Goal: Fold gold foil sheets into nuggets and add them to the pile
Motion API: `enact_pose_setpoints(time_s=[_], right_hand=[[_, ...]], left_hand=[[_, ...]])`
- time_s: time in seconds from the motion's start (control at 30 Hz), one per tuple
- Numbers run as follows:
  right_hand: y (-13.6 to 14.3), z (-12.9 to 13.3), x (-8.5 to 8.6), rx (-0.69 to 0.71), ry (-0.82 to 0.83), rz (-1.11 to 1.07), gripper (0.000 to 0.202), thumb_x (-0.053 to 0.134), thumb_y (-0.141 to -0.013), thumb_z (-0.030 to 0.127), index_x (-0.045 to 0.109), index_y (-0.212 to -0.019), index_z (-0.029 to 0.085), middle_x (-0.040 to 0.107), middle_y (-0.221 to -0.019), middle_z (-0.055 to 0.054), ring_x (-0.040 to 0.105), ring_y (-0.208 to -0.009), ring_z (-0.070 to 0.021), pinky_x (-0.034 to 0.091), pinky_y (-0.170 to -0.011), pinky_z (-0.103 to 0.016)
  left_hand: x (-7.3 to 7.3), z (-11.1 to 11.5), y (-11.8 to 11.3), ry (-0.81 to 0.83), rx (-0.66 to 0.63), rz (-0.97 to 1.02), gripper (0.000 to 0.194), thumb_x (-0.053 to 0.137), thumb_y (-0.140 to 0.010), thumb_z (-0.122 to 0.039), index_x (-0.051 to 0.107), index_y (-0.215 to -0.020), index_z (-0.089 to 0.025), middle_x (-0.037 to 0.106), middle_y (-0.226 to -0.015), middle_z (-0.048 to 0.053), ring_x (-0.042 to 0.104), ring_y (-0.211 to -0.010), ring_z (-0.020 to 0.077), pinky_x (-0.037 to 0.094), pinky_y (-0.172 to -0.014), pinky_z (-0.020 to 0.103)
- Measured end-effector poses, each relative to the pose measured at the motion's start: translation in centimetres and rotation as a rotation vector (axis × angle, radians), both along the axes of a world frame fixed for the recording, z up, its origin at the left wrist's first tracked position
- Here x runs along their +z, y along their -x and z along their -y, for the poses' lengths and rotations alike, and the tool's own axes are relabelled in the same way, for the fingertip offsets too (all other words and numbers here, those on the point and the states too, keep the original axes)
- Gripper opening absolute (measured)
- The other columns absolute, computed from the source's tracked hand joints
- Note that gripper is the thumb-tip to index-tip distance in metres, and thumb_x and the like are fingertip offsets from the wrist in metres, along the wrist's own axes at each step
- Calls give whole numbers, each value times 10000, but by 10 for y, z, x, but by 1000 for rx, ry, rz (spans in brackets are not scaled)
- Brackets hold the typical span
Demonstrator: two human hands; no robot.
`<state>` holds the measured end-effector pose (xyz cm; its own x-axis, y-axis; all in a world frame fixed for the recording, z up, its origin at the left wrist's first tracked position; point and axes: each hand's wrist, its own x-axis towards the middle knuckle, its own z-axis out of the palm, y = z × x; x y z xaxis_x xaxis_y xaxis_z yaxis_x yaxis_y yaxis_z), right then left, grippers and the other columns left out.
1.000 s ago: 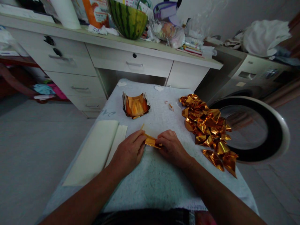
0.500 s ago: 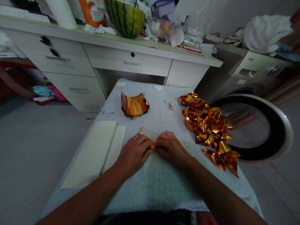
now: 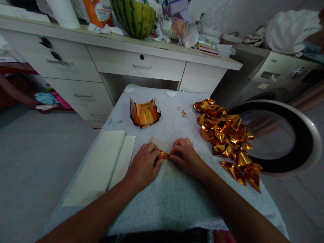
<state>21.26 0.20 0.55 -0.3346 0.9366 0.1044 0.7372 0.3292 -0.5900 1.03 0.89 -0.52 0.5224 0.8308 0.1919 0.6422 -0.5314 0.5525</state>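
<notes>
Between my hands, low over the cloth-covered table, is a small sheet of gold foil paper (image 3: 164,155), its pale side showing behind my fingers. My left hand (image 3: 146,162) pinches its left part. Thumb and fingers of my right hand (image 3: 186,156) are closed on the right end of its gold edge. Most of the sheet is hidden by my hands. Beyond them stands a curved stack of gold foil sheets (image 3: 145,114). To the right lies a heap of folded gold foil pieces (image 3: 225,131). Left of my hands is a pale folded paper stack (image 3: 101,162).
The table (image 3: 167,202) has a light blue cloth. A white desk (image 3: 136,64) with drawers stands behind it, a watermelon half (image 3: 134,20) and bags on top. An open washing machine door (image 3: 283,135) reaches close to the table's right side. Small scraps (image 3: 184,114) lie near the heap.
My right hand has shifted slightly right and up, and more of the gold edge shows between my hands. My left hand keeps its hold. The view has tilted a little.
</notes>
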Motion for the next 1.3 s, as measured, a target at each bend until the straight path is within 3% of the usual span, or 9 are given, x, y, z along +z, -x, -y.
enact_pose_setpoints(time_s=[0.3,1.0,1.17,1.3], right_hand=[[7,-1,-1,-49,-6,47,84,652,-879,234,649,-804,195,582,-973,-42,454,-956,-210,337,-844,-372],[13,-1,-5,-149,-35,84,105,682,-835,231,628,-755,189,574,-955,-45,455,-953,-218,332,-837,-376],[15,-1,-3,-158,-23,101,89,676,-825,197,622,-756,182,573,-961,-43,456,-953,-210,335,-840,-365],[16,-1,-3,-162,-32,104,78,676,-825,208,630,-767,185,577,-961,-40,458,-953,-211,336,-837,-363]], left_hand=[[1,-1,-2,-22,19,-24,194,493,-940,-219,632,-810,-180,556,-892,47,514,-878,209,481,-803,396],[-2,1,-3,-50,55,-21,125,548,-874,-159,559,-752,-183,520,-884,51,489,-868,224,461,-784,401],[-3,0,-2,-38,49,1,53,556,-874,-147,591,-862,-185,525,-919,49,482,-902,234,452,-798,406],[-3,-1,-1,1,19,35,120,550,-893,-163,652,-938,-208,542,-941,42,490,-925,224,450,-828,399]])
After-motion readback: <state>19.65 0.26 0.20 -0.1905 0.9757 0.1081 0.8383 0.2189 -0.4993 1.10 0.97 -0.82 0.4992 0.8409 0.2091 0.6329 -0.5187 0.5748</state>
